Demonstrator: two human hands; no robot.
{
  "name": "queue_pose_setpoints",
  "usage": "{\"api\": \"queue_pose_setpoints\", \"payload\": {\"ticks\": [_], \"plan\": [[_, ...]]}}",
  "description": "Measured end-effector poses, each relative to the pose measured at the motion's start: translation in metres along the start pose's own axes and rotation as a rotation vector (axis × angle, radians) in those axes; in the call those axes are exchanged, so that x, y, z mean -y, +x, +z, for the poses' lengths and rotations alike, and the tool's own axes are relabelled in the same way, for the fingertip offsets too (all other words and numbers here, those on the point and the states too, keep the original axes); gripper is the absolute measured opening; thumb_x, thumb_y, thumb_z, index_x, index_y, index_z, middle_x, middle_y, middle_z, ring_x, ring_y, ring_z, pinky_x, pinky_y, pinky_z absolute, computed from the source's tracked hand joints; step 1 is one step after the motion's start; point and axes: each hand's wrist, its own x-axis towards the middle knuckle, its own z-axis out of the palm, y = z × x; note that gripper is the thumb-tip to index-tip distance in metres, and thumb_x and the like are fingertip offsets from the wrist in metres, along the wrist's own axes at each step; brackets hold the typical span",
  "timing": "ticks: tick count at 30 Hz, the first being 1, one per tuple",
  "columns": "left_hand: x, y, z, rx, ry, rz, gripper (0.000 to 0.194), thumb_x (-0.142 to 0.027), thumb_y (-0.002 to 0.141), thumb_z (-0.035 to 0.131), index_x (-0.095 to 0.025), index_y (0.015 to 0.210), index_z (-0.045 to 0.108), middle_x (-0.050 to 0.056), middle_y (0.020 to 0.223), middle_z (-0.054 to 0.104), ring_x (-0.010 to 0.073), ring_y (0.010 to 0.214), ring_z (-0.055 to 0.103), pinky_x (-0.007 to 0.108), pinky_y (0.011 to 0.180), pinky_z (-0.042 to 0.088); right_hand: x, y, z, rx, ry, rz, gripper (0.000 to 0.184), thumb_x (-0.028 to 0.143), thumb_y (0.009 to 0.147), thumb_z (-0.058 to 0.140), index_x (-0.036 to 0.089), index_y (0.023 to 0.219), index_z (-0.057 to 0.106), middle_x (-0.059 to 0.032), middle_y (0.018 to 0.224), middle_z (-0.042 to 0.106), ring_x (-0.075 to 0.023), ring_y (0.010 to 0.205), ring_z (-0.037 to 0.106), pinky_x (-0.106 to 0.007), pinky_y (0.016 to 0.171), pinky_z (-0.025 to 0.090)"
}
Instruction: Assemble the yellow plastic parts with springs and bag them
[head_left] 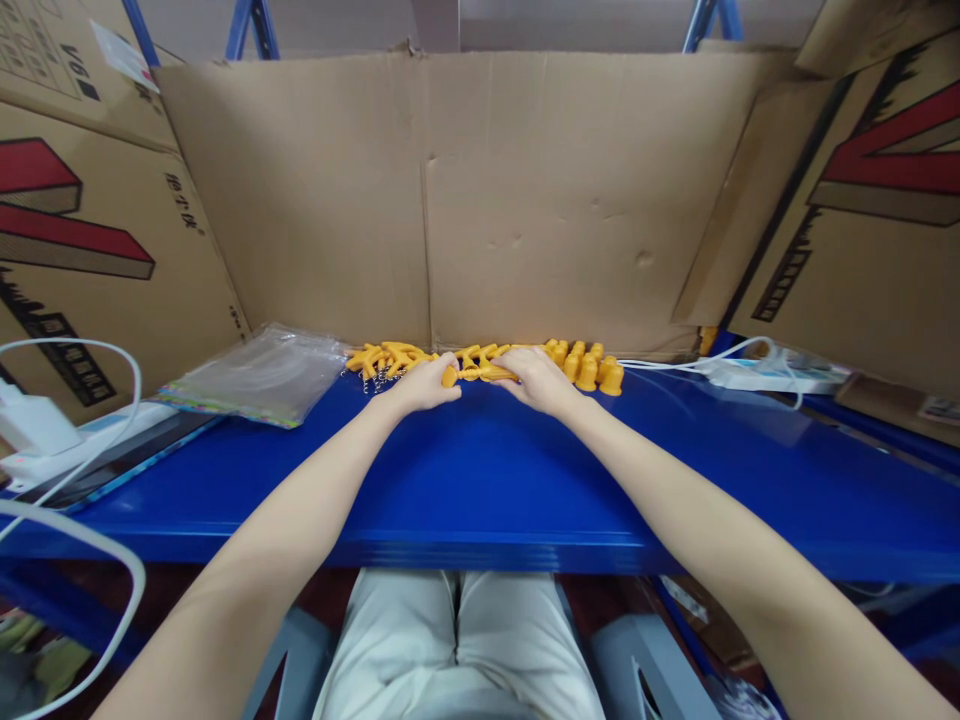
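Observation:
Both my hands reach to the far edge of the blue shelf (480, 470), where a heap of small orange plastic parts lies. My left hand (424, 385) is curled, its fingers pinched on one orange piece (450, 377). My right hand (536, 378) is also closed, gripping the other end of an orange piece (487, 372) between the two hands. Left of them lies a pile of flat orange pieces with small metal chains (382, 360). To the right stand several orange bell-shaped caps (589, 368).
A cardboard wall (525, 190) backs the shelf, with printed boxes (67, 230) on both sides. A stack of clear plastic bags (262, 375) lies at the left. A white charger and cable (37, 425) sit far left; white cables (750, 372) lie at right.

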Motion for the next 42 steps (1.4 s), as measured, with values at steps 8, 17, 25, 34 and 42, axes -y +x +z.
{"api": "queue_pose_setpoints", "payload": {"ticks": [8,17,25,34,42], "plan": [[-0.012,-0.008,-0.011,-0.035,0.184,0.003,0.040,-0.040,0.080,0.054,-0.021,0.115,0.051,0.007,0.085,0.066,0.0253,0.079,0.063,0.030,0.066,0.041,0.004,0.001,-0.004,-0.010,0.337,0.135,0.030,0.041,0.084,0.058,0.015,0.094,0.069,-0.0092,0.090,0.069,-0.0216,0.080,0.063,-0.033,0.074,0.046],[-0.016,-0.008,-0.009,-0.021,0.278,0.019,0.042,-0.044,0.082,0.052,-0.022,0.118,0.049,0.008,0.089,0.068,0.0239,0.080,0.065,0.028,0.067,0.041,0.006,0.003,-0.014,0.183,0.833,0.514,0.039,0.055,0.067,0.071,0.017,0.069,0.068,-0.0022,0.062,0.061,-0.0122,0.056,0.050,-0.026,0.055,0.039],[-0.013,-0.006,-0.006,0.000,0.174,0.062,0.036,-0.043,0.081,0.053,-0.022,0.111,0.051,0.006,0.087,0.067,0.0231,0.080,0.063,0.028,0.066,0.041,0.007,0.003,-0.008,0.146,0.908,0.610,0.039,0.054,0.066,0.072,0.017,0.075,0.065,-0.0034,0.069,0.064,-0.0133,0.060,0.056,-0.027,0.058,0.043],[-0.008,-0.004,-0.003,-0.018,-0.003,0.038,0.031,-0.048,0.083,0.048,-0.021,0.096,0.052,0.005,0.081,0.068,0.0222,0.075,0.063,0.029,0.065,0.042,-0.007,0.002,0.006,-0.068,0.743,0.419,0.046,0.050,0.063,0.074,0.017,0.091,0.062,-0.0068,0.092,0.068,-0.0192,0.080,0.063,-0.035,0.077,0.050],[-0.006,-0.005,-0.003,-0.008,-0.099,0.051,0.030,-0.050,0.083,0.047,-0.021,0.089,0.051,0.003,0.072,0.068,0.0208,0.069,0.063,0.029,0.065,0.042,-0.011,0.000,0.004,-0.086,0.413,0.178,0.032,0.036,0.072,0.073,0.016,0.095,0.064,-0.0115,0.104,0.068,-0.0249,0.098,0.063,-0.041,0.090,0.047]]}}
